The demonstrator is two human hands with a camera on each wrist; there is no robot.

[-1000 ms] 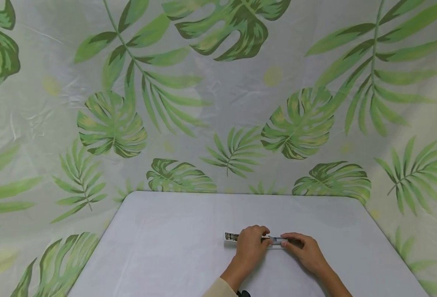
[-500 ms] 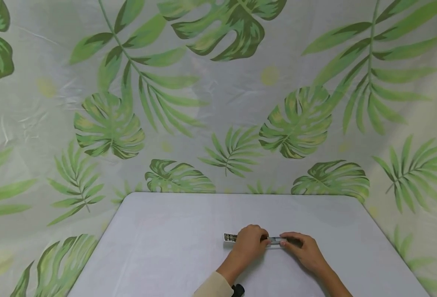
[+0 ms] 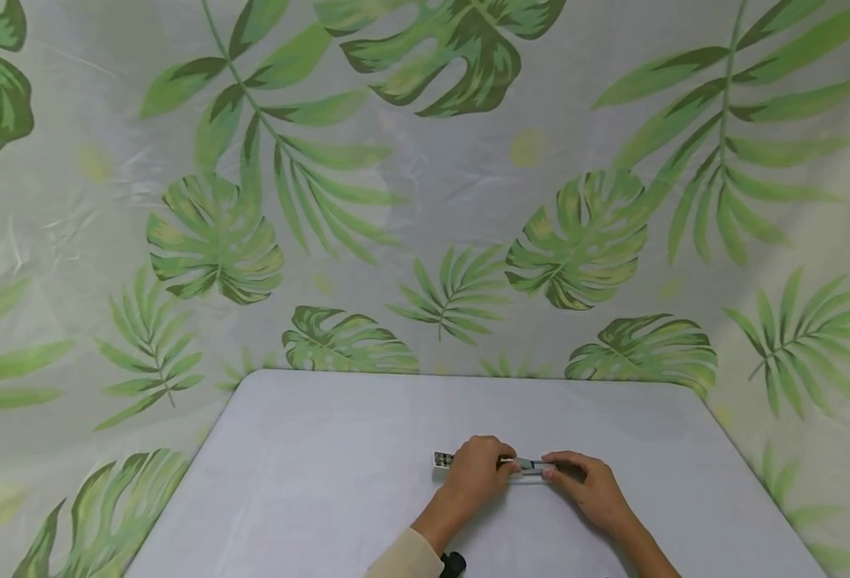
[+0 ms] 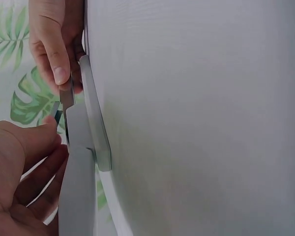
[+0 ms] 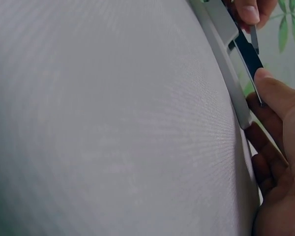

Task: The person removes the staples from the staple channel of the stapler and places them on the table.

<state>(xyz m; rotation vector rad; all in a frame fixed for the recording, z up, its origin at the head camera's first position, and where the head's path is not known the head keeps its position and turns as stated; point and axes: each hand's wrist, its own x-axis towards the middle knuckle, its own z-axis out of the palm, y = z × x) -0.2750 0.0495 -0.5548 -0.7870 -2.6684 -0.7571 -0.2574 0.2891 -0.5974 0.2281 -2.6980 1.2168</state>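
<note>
A long grey stapler [image 4: 78, 191] lies across the table between both hands, its light grey base bar [image 5: 221, 64] beneath the upper part. My left hand [image 3: 477, 475] reaches over its left portion and pinches a small metal strip [image 4: 56, 112] that looks like a row of staples, held beside the narrow metal channel [image 4: 67, 97]. From the right side my right hand [image 3: 589, 488] grips the end of that channel between thumb and fingers. The left hand covers the stapler's middle in the head view. A patterned end [image 3: 442, 460] sticks out left of it.
The white table [image 3: 338, 449] has rounded far corners. Behind it hangs a pale sheet [image 3: 461, 185] printed with green leaves. A black band [image 3: 453, 563] shows at the left wrist, below a beige sleeve [image 3: 406, 554].
My left hand has shifted slightly left, so a little more grey metal shows between the hands. The right hand keeps its grip, almost in place.
</note>
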